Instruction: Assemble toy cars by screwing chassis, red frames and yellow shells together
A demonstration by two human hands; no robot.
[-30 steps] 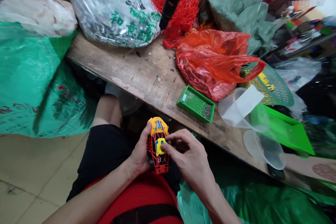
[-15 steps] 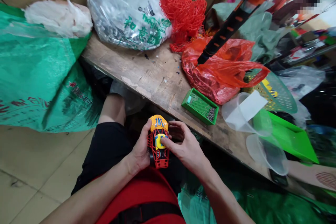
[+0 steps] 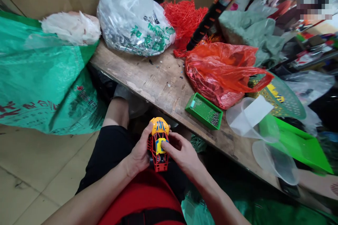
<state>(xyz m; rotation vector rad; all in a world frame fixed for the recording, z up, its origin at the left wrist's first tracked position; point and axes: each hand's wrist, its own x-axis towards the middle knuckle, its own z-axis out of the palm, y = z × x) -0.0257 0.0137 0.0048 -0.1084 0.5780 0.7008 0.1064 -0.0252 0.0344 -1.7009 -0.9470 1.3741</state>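
A small toy car (image 3: 158,144) with a yellow-orange nose, a red cage frame and a yellow and blue piece on top is held over my lap. My left hand (image 3: 139,153) wraps round its left side, fingers closed on it. My right hand (image 3: 182,153) grips the right side, with the index fingertip pressed on the yellow and blue piece. Just beyond, on the wooden bench (image 3: 148,77), lies a small green tray (image 3: 204,110) with tiny metal screws in one corner.
The bench holds a clear bag of metal parts (image 3: 134,21), a heap of red plastic frames (image 3: 183,19), a red bag (image 3: 224,72), clear cups (image 3: 248,116), a green basket (image 3: 285,96) and a green tray (image 3: 298,140). An orange and black power tool (image 3: 213,10) hangs above. Green sacks (image 3: 39,77) stand at the left.
The hanging tool has swung right, then part-way back. The view has shifted slightly. My hands keep the toy car, and my right fingers have closed in more round its side.
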